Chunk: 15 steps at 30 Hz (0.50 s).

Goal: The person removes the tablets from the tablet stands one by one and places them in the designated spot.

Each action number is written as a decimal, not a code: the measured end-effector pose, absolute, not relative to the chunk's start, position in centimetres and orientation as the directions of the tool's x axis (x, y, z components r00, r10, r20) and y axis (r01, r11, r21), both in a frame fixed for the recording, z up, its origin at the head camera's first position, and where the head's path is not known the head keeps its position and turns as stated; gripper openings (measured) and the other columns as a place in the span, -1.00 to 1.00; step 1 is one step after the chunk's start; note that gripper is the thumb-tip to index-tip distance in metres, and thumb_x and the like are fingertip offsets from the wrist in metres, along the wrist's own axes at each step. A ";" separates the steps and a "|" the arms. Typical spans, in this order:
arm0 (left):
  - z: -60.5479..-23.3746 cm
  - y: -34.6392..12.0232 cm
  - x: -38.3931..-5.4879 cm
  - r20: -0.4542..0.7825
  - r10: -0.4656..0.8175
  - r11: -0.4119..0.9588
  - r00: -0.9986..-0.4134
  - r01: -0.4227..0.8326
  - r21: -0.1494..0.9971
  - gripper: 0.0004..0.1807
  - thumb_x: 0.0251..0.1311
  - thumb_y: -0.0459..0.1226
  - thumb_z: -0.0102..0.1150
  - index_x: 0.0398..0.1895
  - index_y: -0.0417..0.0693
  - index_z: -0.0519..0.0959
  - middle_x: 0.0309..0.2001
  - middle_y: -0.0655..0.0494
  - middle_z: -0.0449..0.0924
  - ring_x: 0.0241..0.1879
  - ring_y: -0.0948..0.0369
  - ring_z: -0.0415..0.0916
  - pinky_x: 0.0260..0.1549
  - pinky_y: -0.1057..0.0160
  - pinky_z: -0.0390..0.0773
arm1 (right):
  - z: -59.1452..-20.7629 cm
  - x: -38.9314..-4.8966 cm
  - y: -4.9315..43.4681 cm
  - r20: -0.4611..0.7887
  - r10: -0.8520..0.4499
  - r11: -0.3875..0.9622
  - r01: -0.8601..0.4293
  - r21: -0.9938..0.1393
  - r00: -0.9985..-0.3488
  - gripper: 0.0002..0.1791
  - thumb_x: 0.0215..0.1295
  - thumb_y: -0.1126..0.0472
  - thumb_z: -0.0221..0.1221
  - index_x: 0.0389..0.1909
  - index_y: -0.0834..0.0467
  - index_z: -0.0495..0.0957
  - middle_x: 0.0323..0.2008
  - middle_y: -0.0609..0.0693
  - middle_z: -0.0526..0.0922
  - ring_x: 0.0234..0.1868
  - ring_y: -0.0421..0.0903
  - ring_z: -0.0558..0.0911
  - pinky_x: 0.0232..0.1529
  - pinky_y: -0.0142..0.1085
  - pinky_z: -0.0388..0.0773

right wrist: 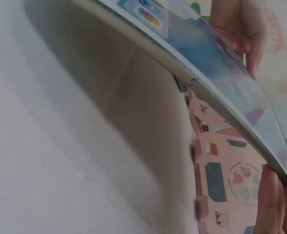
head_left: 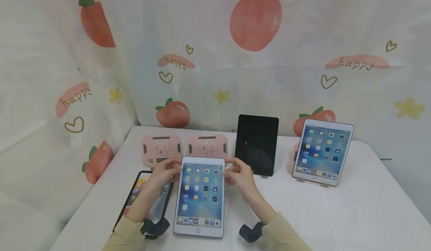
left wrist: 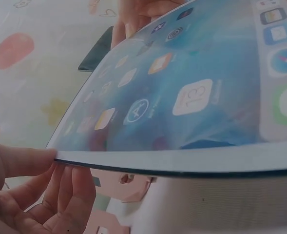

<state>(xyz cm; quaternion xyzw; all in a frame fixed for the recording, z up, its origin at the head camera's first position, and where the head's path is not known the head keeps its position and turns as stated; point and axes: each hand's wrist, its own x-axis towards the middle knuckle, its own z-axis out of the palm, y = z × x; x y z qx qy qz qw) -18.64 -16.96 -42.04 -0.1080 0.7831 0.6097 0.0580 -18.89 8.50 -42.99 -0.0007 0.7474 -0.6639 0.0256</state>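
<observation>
A white-framed tablet [head_left: 202,198] with a lit home screen is held by both hands near its top corners, tilted with the screen facing up. The left hand [head_left: 165,173] pinches the left edge; in the left wrist view its thumb [left wrist: 28,161] lies on the front and the other fingers are behind. On the opposite edge, the right hand [head_left: 240,173] pinches the tablet, its fingers [right wrist: 272,204] seen at the edge in the right wrist view. The tablet's lower part is raised off the table in that view. Behind it stand two pink tablet stands [head_left: 161,146], the right one [head_left: 207,143] partly covered.
A dark-framed tablet [head_left: 136,193] lies under the left forearm. At the back, a black-screened tablet [head_left: 257,146] leans upright on a stand. Another white tablet [head_left: 323,152] stands on a pink stand at the right. A printed curtain [head_left: 208,19] hangs behind the white table [head_left: 336,213].
</observation>
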 end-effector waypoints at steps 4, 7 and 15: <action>-42.8 -16.9 -18.8 -0.249 -0.108 0.212 -0.962 -0.267 0.940 -0.69 0.23 -0.33 0.17 0.04 -0.17 0.53 -0.34 0.11 0.57 -0.40 0.23 0.48 -0.35 0.32 0.60 | -43.7 -18.8 8.5 -0.061 -0.035 0.108 0.057 -0.992 -0.998 -0.63 0.09 0.44 0.19 -0.02 0.23 0.56 -0.52 0.09 0.66 -0.57 -0.10 0.66 -0.48 -0.30 0.65; -43.3 -16.9 -18.8 -0.279 -0.125 0.205 -0.952 -0.300 0.932 -0.71 0.22 -0.33 0.18 0.02 -0.14 0.54 -0.33 0.10 0.58 -0.38 0.22 0.47 -0.34 0.31 0.61 | -44.1 -18.7 8.5 -0.083 -0.034 0.104 0.079 -0.991 -0.996 -0.63 0.09 0.44 0.19 -0.02 0.23 0.56 -0.53 0.06 0.65 -0.58 -0.12 0.65 -0.50 -0.32 0.65; -44.5 -16.9 -18.7 -0.306 -0.144 0.196 -0.941 -0.330 0.923 -0.70 0.19 -0.32 0.20 0.01 -0.18 0.56 -0.29 0.05 0.66 -0.40 0.22 0.53 -0.34 0.30 0.62 | -45.0 -18.5 8.3 -0.098 -0.032 0.097 0.094 -0.991 -0.995 -0.61 0.09 0.45 0.18 0.00 0.27 0.54 -0.54 0.09 0.64 -0.57 -0.04 0.65 -0.52 -0.27 0.65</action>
